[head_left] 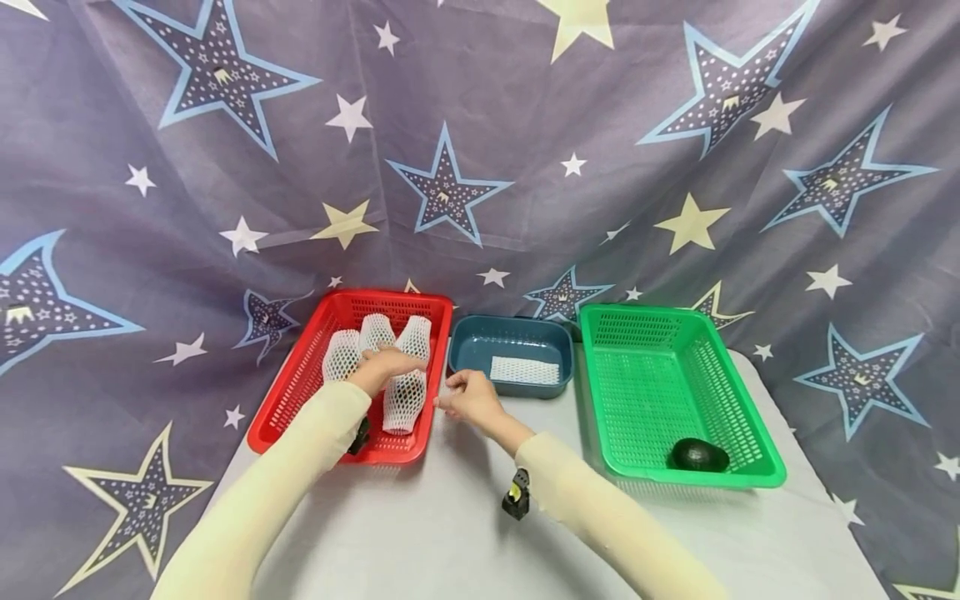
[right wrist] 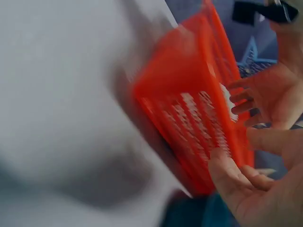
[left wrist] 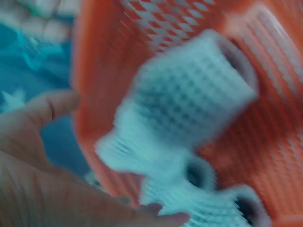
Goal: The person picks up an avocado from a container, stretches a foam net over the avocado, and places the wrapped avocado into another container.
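My left hand point(head_left: 387, 367) hovers over the red basket point(head_left: 264, 427), fingers loosely extended and holding nothing. Below and around it lie several white foam net sleeves point(head_left: 405, 402), with something dark showing through the mesh of some. In the left wrist view, one bulging foam net point(left wrist: 184, 94) lies near the thumb, and fingertips come close to the others; contact is unclear. Just right of the basket's side is my right hand point(head_left: 474, 398), fingers relaxed, thumb apart, with nothing in it. The right wrist view shows its fingers point(right wrist: 225, 170) close to the basket's rim.
A dark blue basin point(head_left: 510, 327) at the back middle contains a flat white foam net point(head_left: 525, 370). On the right, a green basket point(head_left: 611, 454) has an avocado point(head_left: 699, 455) in its front corner. A star-patterned cloth point(head_left: 480, 100) hangs behind the white table point(head_left: 450, 533).
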`<act>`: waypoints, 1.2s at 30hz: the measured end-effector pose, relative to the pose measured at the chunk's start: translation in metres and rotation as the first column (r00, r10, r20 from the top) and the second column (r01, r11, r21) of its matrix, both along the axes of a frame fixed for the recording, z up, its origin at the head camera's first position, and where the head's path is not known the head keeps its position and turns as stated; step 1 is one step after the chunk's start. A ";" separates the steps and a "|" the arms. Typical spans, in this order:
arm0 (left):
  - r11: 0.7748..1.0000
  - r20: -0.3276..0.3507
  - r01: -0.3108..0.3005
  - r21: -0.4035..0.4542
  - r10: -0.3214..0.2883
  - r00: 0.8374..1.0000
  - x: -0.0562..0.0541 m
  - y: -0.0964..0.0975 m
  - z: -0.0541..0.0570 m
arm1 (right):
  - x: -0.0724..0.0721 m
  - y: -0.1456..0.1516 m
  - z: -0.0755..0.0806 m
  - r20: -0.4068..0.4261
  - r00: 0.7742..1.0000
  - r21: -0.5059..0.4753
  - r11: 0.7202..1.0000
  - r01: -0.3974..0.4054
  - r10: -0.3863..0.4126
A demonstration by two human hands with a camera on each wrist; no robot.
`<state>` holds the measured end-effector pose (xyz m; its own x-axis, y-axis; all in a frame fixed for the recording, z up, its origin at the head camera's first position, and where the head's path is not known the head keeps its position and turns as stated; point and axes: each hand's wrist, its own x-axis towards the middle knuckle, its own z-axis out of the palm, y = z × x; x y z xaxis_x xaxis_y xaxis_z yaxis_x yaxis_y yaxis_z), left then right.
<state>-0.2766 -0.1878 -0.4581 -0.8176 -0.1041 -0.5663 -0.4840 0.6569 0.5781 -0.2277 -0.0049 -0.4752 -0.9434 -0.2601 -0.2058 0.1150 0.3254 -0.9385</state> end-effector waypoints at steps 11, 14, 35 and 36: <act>0.964 -0.423 -0.183 0.190 0.249 0.871 0.021 0.123 0.027 | -0.054 0.103 0.067 -0.273 0.956 0.303 0.953 -0.017 0.104; 0.950 -0.412 -0.155 0.270 0.259 0.873 0.029 0.154 0.025 | -0.063 0.137 0.076 -0.240 0.959 0.417 0.908 -0.037 0.150; 0.757 -0.078 -0.065 0.651 0.151 0.985 0.051 0.276 -0.042 | -0.058 0.306 0.033 0.308 0.857 0.667 0.549 -0.504 0.413; 0.756 -0.077 -0.070 0.650 0.157 0.985 0.050 0.279 -0.044 | -0.056 0.310 0.031 0.329 0.854 0.672 0.535 -0.512 0.402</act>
<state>-0.2262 0.0913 -0.5019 -0.8883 0.1529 -0.4331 -0.4301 0.0540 0.9012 -0.2838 0.3052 -0.4442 -0.6921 -0.3661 -0.6221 -0.1565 0.9175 -0.3657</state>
